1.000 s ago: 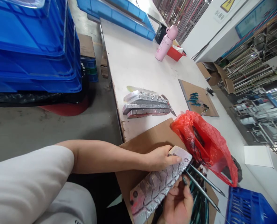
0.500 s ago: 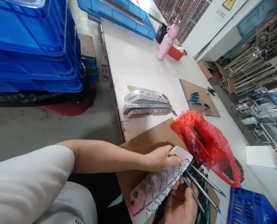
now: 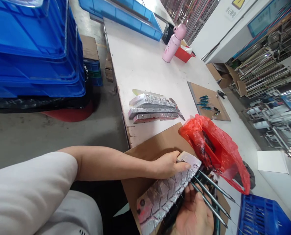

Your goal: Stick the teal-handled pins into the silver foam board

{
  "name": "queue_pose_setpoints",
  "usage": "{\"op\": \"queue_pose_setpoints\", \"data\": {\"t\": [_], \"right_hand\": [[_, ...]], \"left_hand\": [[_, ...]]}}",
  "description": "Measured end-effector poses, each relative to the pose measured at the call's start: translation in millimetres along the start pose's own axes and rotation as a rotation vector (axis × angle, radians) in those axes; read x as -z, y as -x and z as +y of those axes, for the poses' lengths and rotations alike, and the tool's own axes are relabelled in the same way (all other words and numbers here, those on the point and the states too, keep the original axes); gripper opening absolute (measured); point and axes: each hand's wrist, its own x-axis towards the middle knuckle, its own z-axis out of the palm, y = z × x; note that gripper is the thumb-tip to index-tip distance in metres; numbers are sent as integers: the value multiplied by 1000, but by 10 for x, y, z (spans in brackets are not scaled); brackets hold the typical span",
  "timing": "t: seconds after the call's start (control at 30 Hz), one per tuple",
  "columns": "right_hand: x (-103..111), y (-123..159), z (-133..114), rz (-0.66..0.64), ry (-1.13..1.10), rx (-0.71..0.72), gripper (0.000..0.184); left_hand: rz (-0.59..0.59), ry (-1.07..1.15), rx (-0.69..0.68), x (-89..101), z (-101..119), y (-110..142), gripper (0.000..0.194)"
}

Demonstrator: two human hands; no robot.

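My left hand (image 3: 171, 165) is closed on a foam block (image 3: 163, 195), fingers behind and thumb on its face. The block is pinkish-grey with dark slanting slits and a silvery crusted edge. Several slim dark-green tapered rods (image 3: 215, 194) stick out past its upper right end, with fine thread-like tips. Palm up beneath that edge, my right hand (image 3: 195, 212) has its fingers curled beside the rods; what they pinch is hidden. More dark-green rods lie in a bundle behind it, above brown cardboard (image 3: 157, 142).
A red plastic bag (image 3: 216, 147) lies just beyond my hands, a blue basket (image 3: 263, 215) to the right. More foam blocks (image 3: 155, 109) stand on the white table (image 3: 147, 65). Farther off are a board (image 3: 223, 111) with small teal pieces and a pink bottle (image 3: 173, 45). Blue crates (image 3: 32, 65) are stacked left.
My right hand has shifted slightly right and down along the block's edge. My left hand keeps its hold on the block, and the view has moved a little.
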Motion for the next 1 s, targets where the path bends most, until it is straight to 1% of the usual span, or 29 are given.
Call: {"op": "queue_pose_setpoints", "data": {"t": [0.1, 0.2, 0.33, 0.5, 0.67, 0.87, 1.0], "right_hand": [[-29, 7, -9, 2, 7, 40, 29], [-40, 13, -17, -7, 10, 31, 26], [-45, 11, -23, 0, 13, 31, 28], [-80, 17, -31, -18, 35, 56, 33], [-98, 40, -47, 0, 121, 98, 22], [-36, -1, -8, -78, 116, 138, 29], [-48, -33, -6, -63, 91, 126, 29]], "left_hand": [[1, -2, 7, -4, -14, -5, 38], [14, -12, 8, -8, -23, -8, 39], [43, -25, 17, -13, -34, -9, 41], [45, -23, 18, -8, -48, -6, 44], [30, -10, 5, 0, -64, -4, 46], [40, 7, -6, -13, -94, -13, 46], [47, 59, 1, -18, -88, -19, 47]]}}
